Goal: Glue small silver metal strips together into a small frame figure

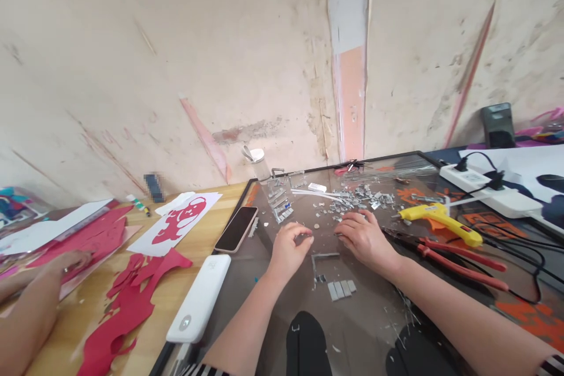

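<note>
My left hand (288, 248) hovers over the dark tabletop, thumb and fingertips brought together; whatever sits between them is too small to name. To its right, my right hand (362, 241) is curled with the fingertips closed, and a tiny dark bit shows at their tips. Below and between the hands lie a thin grey L-shaped strip (326, 255) and a row of small flat grey pieces (341, 289). Just beyond the hands spreads a heap of small grey metallic-looking bits (370, 197). More grey pieces (281, 200) lie at the back left.
Red-handled pliers (462, 261) and a yellow glue gun (440, 223) lie right, near a white power strip (489, 191). Left are a phone (237, 229), a white power bank (200, 299) and red paper scraps (121, 323). Another person's hand (73, 261) rests on red paper.
</note>
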A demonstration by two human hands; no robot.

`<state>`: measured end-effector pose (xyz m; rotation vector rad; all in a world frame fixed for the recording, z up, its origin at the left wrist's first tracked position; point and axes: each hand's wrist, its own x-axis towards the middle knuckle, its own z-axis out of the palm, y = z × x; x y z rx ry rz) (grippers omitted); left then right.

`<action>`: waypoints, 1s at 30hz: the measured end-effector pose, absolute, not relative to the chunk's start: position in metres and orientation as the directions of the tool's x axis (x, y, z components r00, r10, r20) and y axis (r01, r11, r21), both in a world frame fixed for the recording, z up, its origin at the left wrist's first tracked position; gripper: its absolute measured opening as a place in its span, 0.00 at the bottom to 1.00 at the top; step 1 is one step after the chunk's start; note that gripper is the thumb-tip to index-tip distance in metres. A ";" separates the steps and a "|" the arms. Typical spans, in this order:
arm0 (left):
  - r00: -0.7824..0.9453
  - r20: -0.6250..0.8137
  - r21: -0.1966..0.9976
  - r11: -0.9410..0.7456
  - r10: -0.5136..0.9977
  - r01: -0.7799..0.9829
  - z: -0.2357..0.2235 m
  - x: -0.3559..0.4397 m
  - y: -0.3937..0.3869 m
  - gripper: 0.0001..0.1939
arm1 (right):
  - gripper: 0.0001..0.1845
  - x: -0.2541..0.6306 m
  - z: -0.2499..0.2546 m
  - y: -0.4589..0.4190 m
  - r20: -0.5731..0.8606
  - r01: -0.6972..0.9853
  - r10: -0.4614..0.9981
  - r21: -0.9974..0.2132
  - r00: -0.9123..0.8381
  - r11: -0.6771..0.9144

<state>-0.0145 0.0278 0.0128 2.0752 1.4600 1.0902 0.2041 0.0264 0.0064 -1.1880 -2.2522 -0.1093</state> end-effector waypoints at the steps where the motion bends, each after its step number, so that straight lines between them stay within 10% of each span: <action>1: 0.184 0.389 0.645 -0.410 0.902 0.645 0.018 -0.011 0.027 0.07 | 0.09 0.204 0.006 0.027 0.558 0.767 0.714 -0.198 -0.424 0.610; 8: 0.339 0.348 0.554 -0.483 0.874 0.678 0.048 0.024 0.017 0.19 | 0.07 0.208 0.013 0.025 0.669 0.724 0.645 -0.228 -0.369 0.651; 14: 0.301 0.328 0.555 -0.440 0.896 0.705 0.048 0.044 0.017 0.10 | 0.07 0.214 0.021 0.016 0.685 0.687 0.643 -0.286 -0.341 0.668; 19: 0.300 0.260 0.743 -0.389 0.918 0.545 0.050 0.042 0.020 0.09 | 0.07 0.216 0.024 0.016 0.630 0.586 0.736 -0.506 -0.250 0.632; 25: 0.122 0.231 0.901 -0.260 0.965 0.348 0.046 0.026 0.033 0.07 | 0.08 0.217 0.024 0.022 0.280 0.172 0.954 -0.940 -0.104 0.295; 30: -0.127 0.268 0.939 -0.229 0.955 0.258 0.042 0.003 0.047 0.15 | 0.14 0.227 0.022 0.030 0.057 -0.309 0.997 -0.950 -0.060 0.036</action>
